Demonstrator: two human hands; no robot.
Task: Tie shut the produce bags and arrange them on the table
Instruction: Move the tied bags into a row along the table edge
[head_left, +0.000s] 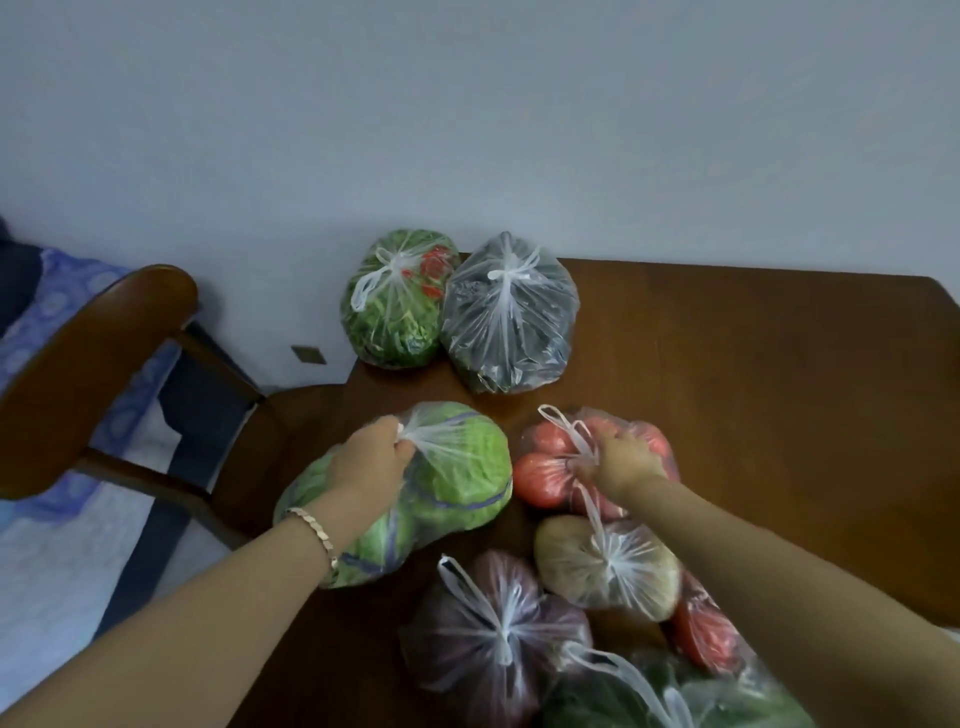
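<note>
Seven clear produce bags on the brown table (753, 364), by my count, all knotted at the top. At the far edge by the wall, a bag of leafy greens with red pieces (397, 301) sits touching a bag of dark greens (509, 317). Near me, a cluster: a bag of purple produce (493, 623), a pale potato bag (608, 566) just beyond it, a bag of dark green produce (675, 696) at the bottom edge, partly cut off, and something red in plastic (706, 631) tucked under my right forearm; I cannot tell whether it is a separate bag. These crowd the near side and hem in the space close to me. A wooden chair (98, 364) stands off the table's left edge, with a blue patterned bed (57, 312) behind it.

My left hand (371, 462), a bracelet (314, 535) on its wrist, has its grip closed tight around the gathered neck of the cabbage bag (457, 467), which lies at the left edge of the table with its near end past the rim. My right hand (621, 454) is clenched on the knot of the tomato bag (545, 467), its loop handles sticking up past the fingers. The two held bags lie side by side, close together, mid-table between the far pair and the near cluster.
</note>
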